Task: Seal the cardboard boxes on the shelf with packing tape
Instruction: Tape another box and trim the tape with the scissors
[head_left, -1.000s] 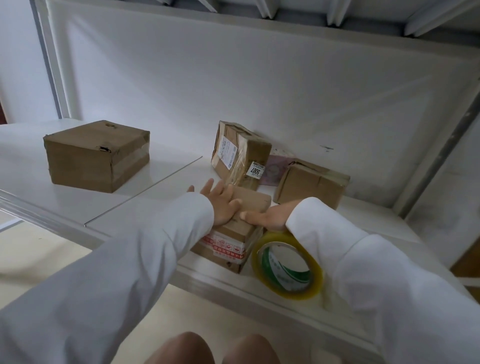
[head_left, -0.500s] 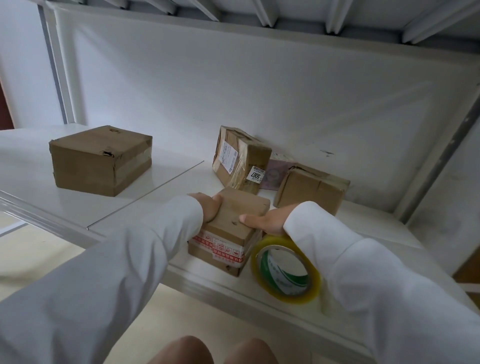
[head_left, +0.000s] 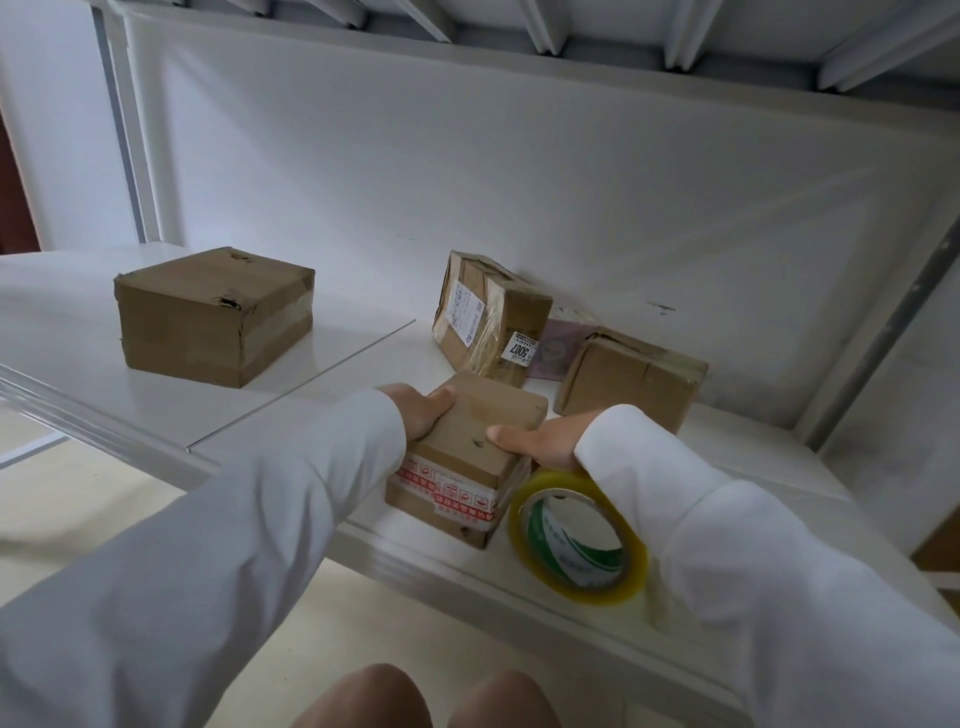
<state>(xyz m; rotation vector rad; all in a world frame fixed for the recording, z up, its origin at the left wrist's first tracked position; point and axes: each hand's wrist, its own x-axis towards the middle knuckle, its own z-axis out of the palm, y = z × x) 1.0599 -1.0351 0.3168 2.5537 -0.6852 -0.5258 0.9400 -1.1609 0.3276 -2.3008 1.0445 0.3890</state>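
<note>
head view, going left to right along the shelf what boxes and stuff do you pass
big taped box → small box held between both hands → box with the white labels → tape roll → box at the back right

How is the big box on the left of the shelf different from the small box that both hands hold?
The big box stands alone and untouched; the small box is gripped by the left hand and the right hand. The big box looks clearly larger and carries only brownish tape; the small box has a white band with red print. The big box has small tears on top. Both are brown cardboard, closed, resting on the white shelf.
</note>
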